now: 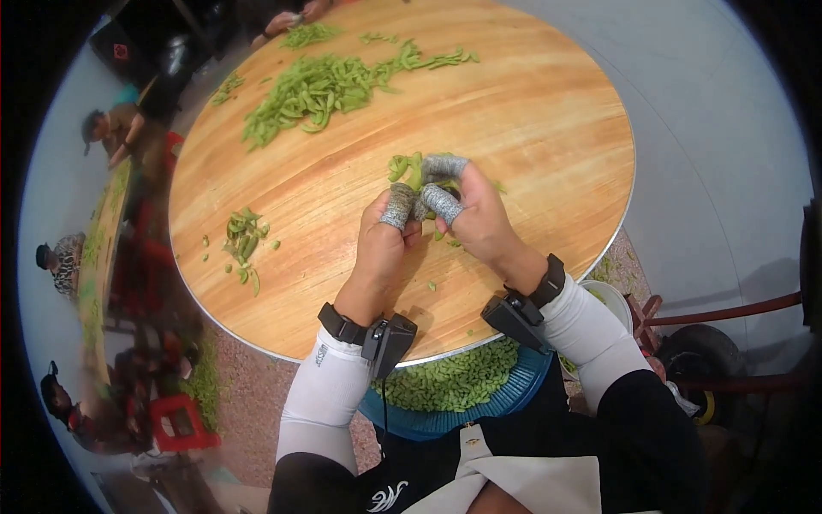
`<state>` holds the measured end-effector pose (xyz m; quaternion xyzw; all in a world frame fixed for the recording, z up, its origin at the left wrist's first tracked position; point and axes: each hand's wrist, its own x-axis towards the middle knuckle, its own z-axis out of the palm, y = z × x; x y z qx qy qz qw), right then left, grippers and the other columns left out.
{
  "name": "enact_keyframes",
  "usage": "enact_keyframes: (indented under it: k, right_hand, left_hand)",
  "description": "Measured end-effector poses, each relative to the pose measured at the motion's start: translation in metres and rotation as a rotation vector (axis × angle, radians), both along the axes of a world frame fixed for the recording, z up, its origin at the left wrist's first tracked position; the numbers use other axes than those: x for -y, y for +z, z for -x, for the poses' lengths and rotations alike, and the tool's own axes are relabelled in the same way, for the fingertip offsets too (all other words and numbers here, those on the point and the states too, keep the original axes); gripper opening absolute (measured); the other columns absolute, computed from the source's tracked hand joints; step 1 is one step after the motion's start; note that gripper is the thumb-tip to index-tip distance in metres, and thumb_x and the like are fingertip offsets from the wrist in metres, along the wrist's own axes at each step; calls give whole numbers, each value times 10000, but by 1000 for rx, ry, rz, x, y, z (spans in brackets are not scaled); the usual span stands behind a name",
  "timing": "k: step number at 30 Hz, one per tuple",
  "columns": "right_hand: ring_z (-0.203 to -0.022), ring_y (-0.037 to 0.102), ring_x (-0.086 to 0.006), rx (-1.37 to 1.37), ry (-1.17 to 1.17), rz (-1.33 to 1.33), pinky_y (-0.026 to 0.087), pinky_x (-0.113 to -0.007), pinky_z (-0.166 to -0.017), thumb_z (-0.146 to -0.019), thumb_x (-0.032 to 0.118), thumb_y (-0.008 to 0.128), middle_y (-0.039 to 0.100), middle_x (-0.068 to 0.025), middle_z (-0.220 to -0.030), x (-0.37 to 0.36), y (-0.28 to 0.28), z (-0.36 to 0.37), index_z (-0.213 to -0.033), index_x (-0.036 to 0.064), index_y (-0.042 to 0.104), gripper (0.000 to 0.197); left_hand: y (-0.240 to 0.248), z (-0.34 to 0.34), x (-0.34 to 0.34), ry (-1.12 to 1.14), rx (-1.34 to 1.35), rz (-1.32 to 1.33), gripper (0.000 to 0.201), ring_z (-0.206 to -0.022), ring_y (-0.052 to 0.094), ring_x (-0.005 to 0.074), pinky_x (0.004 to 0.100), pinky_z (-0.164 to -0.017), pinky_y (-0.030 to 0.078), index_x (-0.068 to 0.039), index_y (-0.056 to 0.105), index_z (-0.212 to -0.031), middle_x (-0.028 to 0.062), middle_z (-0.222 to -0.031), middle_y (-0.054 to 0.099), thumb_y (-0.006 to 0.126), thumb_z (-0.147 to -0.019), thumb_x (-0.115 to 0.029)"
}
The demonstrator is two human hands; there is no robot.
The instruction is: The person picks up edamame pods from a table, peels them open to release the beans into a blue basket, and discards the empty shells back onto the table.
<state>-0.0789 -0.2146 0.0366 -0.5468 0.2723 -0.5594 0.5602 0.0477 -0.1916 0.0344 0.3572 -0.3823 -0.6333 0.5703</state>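
My left hand and my right hand meet over the middle of a round wooden table. Both pinch a green bean pod between fingers covered in grey knit finger sleeves. Black wrist devices sit on both forearms, above white arm sleeves. A big heap of green pods lies at the far left of the table. A small cluster of pods and pieces lies to the left of my hands.
A blue basket of shelled green beans rests on my lap under the table's near edge. A white bowl sits to the right. Another person's hands work at the far rim. Other people sit at tables on the left.
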Motion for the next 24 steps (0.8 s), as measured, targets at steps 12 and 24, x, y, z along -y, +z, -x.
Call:
enact_keyframes:
  k: [12, 24]
  right_hand:
    - [-505, 445, -49, 123, 280, -384, 370, -163, -465, -803, 94, 549, 542, -5, -672, 6, 8, 22, -871, 17, 558, 104]
    - [-629, 504, -70, -345, 273, -254, 421, -207, -532, -801, 91, 559, 552, -29, -747, 0, -2, 7, -892, -17, 517, 147]
  left_hand:
    - [-4, -3, 3, 55, 19, 12, 247, -465, 280, 61, 195, -414, 226, -76, 459, -780, -26, -551, 354, 423, -882, -298]
    - [1, 1, -1, 63, -2, 49, 226, -465, 288, 43, 195, -411, 218, -59, 483, -810, -37, -559, 380, 428, -881, -266]
